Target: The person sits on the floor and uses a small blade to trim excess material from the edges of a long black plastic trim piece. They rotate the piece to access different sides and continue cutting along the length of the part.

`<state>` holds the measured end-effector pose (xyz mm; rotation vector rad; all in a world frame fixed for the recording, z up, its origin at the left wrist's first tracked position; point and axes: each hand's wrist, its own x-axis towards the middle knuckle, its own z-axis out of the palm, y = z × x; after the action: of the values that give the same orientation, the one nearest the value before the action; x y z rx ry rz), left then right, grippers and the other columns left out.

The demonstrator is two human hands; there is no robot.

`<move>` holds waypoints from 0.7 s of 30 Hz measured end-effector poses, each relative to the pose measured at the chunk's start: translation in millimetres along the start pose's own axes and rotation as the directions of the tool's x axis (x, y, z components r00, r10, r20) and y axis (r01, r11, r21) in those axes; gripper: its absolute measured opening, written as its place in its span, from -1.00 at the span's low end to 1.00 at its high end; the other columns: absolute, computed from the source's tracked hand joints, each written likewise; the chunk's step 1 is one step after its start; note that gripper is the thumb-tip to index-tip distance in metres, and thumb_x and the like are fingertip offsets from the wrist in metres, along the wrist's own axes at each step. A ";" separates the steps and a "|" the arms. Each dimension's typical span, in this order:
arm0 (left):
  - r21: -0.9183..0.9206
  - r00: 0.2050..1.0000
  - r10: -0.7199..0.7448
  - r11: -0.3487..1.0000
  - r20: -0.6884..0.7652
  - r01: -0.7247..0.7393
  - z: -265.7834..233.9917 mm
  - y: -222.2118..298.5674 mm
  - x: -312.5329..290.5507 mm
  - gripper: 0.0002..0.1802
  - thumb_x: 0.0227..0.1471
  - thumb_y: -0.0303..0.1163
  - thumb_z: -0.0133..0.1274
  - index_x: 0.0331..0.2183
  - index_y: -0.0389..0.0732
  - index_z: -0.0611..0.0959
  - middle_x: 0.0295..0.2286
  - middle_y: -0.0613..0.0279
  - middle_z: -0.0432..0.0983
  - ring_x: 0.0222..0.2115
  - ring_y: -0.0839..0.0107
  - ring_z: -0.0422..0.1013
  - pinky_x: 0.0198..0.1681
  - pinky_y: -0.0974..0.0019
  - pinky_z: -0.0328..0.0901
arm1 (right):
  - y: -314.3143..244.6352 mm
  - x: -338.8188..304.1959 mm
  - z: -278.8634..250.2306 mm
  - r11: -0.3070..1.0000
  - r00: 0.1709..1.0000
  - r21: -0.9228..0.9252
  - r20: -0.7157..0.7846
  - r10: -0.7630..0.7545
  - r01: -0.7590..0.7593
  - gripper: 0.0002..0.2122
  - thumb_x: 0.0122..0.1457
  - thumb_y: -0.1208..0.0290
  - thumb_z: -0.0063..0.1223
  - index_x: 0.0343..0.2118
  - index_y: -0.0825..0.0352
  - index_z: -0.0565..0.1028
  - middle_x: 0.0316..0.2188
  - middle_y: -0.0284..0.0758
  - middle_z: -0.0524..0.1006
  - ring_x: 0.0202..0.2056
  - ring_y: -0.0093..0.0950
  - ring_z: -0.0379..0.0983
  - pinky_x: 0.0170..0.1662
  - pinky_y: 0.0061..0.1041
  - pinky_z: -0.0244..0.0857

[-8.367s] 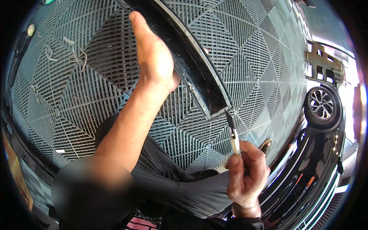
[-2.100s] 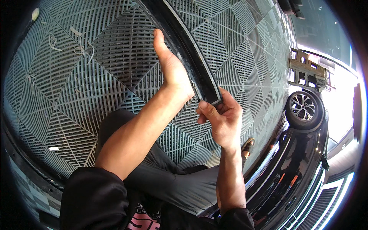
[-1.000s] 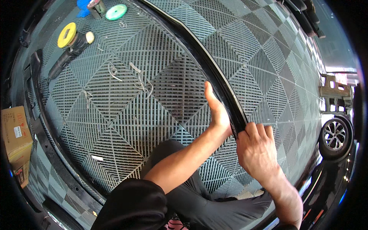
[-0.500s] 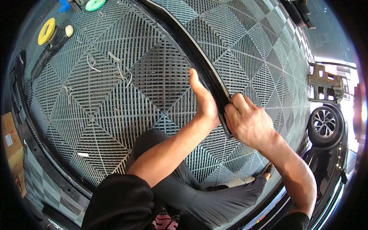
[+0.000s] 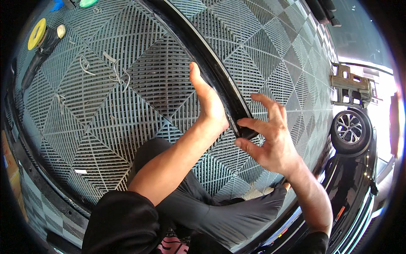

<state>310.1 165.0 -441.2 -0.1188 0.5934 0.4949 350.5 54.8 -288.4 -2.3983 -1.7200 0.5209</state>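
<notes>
A long black car trim strip [image 5: 211, 70] with a pale line along its right edge slants from the top of the view down to its tip between my hands. My left hand [image 5: 210, 103] holds it from the left near that lower end. The left thumb points up alongside the strip, while the other fingers are hidden beneath it. At the tip is my right hand [image 5: 272, 139], its fingers spread. Its thumb and a finger come close to the strip's end, and whether they touch it I cannot tell. Nothing shows in the right hand's grasp.
On the grey grid floor tiles lie curled pale strips [image 5: 116, 74]. A polisher [image 5: 40, 57] with a yellow pad rests at the upper left, near a green disc [image 5: 88, 2]. A long black part [image 5: 55, 199] curves along the left. A car wheel [image 5: 349, 128] stands at the right.
My right hand has loosened from a closed grip on the strip's edge, and its fingers have spread. The left hand keeps its hold. The whole view has shifted slightly.
</notes>
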 end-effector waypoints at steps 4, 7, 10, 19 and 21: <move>-0.014 0.999 -0.035 0.999 -0.038 0.035 3.6 -0.9 -0.4 -0.05 -0.10 0.69 -0.36 -0.42 -0.09 0.49 -0.64 0.21 0.37 -0.64 0.24 0.41 -0.58 0.11 0.39 | 5.7 -10.0 20.1 0.836 0.946 0.443 0.127 0.299 -0.324 -0.71 0.07 0.53 0.30 -0.10 0.36 0.62 -0.04 -0.03 0.56 -0.39 -0.35 0.60 -0.30 -0.46 0.49; 0.009 0.998 -0.061 0.998 -0.029 0.061 0.9 -0.8 -1.0 -0.03 -0.14 0.72 -0.35 -0.43 -0.10 0.48 -0.64 0.21 0.36 -0.66 0.21 0.38 -0.59 0.05 0.38 | -1.0 -8.6 23.5 0.672 0.850 0.524 0.269 0.453 -0.524 -0.68 0.07 0.53 0.30 -0.08 0.40 0.61 -0.20 -0.05 0.64 -0.33 -0.43 0.61 -0.30 -0.49 0.46; -0.001 0.998 -0.063 0.998 -0.016 0.063 0.7 -0.2 -2.0 -0.04 -0.12 0.71 -0.36 -0.44 -0.09 0.48 -0.65 0.21 0.35 -0.67 0.23 0.37 -0.59 0.08 0.37 | -3.3 -15.1 37.7 0.805 0.919 0.462 0.065 0.389 -0.373 -0.70 0.10 0.54 0.26 -0.07 0.42 0.60 -0.43 -0.13 0.60 -0.47 -0.37 0.54 -0.40 -0.46 0.39; 0.052 1.000 -0.005 0.999 0.007 0.005 -2.2 -0.1 -0.4 -0.05 -0.06 0.68 -0.39 -0.45 -0.11 0.45 -0.63 0.17 0.35 -0.66 0.26 0.37 -0.60 0.16 0.36 | -7.0 -19.4 64.5 0.896 0.922 0.370 -0.193 0.334 -0.247 -0.82 0.14 0.54 0.23 -0.19 0.42 0.61 -0.52 -0.18 0.52 -0.57 -0.32 0.46 -0.50 -0.40 0.34; 0.047 1.000 -0.013 0.999 0.017 0.012 -1.3 -0.1 -0.7 -0.06 -0.05 0.67 -0.39 -0.44 -0.11 0.46 -0.63 0.17 0.35 -0.66 0.25 0.37 -0.60 0.16 0.36 | -7.4 -18.7 67.1 0.896 0.917 0.380 -0.222 0.331 -0.232 -0.84 0.14 0.54 0.23 -0.21 0.42 0.60 -0.52 -0.18 0.53 -0.57 -0.31 0.48 -0.49 -0.41 0.35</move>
<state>308.9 164.3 -441.8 -0.0737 0.5862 0.4695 314.4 34.2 -344.8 -2.3341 -1.0642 0.4458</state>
